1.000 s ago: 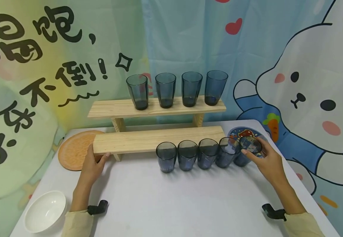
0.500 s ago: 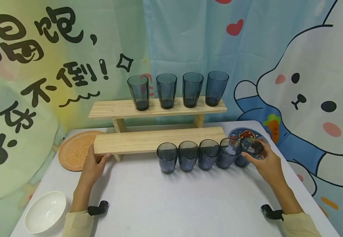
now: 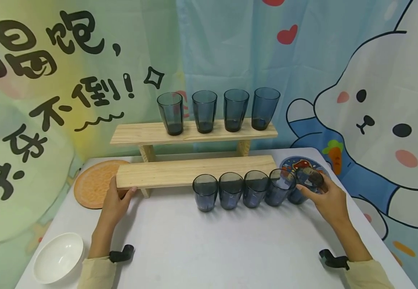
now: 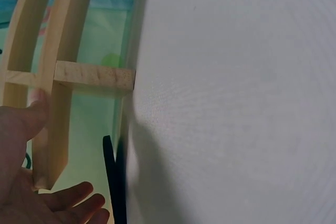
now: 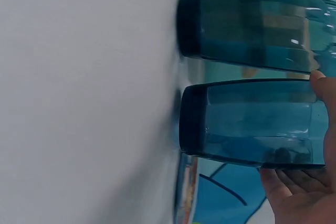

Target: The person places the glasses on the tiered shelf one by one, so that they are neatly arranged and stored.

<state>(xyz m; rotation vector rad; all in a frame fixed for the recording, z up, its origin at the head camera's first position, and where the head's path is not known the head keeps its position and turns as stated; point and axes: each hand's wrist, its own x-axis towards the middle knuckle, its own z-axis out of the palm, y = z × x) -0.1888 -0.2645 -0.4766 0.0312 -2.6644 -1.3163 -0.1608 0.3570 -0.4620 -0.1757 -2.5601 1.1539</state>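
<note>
At the right end of the front row, my right hand (image 3: 329,200) holds a blue-tinted drinking glass (image 5: 252,121) near its rim, thumb on one side and fingers on the other. The glass stands upright on the table beside a row of similar glasses (image 3: 255,190). My left hand (image 3: 116,204) grips the left end of the lower board of a two-tier wooden shelf (image 3: 158,172). In the left wrist view, the thumb lies against the board's front while other fingers extend past its end. Several more glasses (image 3: 205,112) line the upper board.
An orange round placemat (image 3: 95,184) lies at the back left, and a white bowl (image 3: 59,257) sits at the front left. Behind the right-hand glass is a blue patterned round mat (image 3: 301,161). A printed curtain (image 3: 216,40) hangs behind the white table (image 3: 223,249).
The whole scene sits slightly further right in the head view. Both hands keep their holds, and the glasses and shelf stay in place.
</note>
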